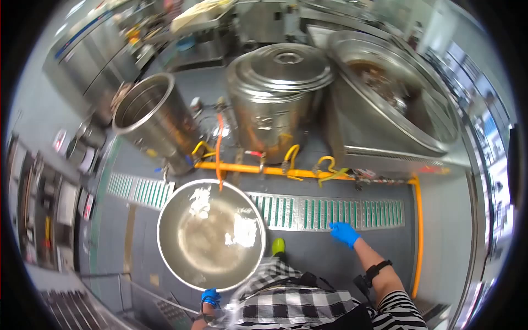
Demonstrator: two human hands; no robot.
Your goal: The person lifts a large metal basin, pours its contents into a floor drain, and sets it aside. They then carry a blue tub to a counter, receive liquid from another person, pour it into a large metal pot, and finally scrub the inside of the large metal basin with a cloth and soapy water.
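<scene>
1. Kitchen floor [324,257]: grey, w/ metal drain grating [330,214] running across in front of us, L & R of the basin. Pots stand beyond it; that bit's blurry, so small parts are hard to ID.
2. Basin [172,225]: big, round, shiny metal, sitting on the floor to our L, just beside our legs. Orange hose [220,146] hangs down to its far rim.
3. Our left hand [210,297], blue glove, is at the basin's near rim, apparently touching; can't tell if the fingers are closed round it.
4. Our right hand [345,235], also gloved, is out over the floor near the grating, fingers drawn fairly close together. No object visible in it, but can't tell how tight it is.
5. Handling (our guess): stiff, not fragile, bulky. Prob. has clear water in it, tho glare makes that unsure; if so, v. heavy & apt to slosh. Smooth metal + wet gloves = slippery. Best hold: rim, opp. sides, both hands.
6. Count: 1 basin, 1 orange hose, 1 open tall pot [165,129], 1 lidded pot [269,118], 1 wide cooking vat [367,93] w/ brownish contents, 1 green boot [279,246] showing, 2 blue gloves.
</scene>
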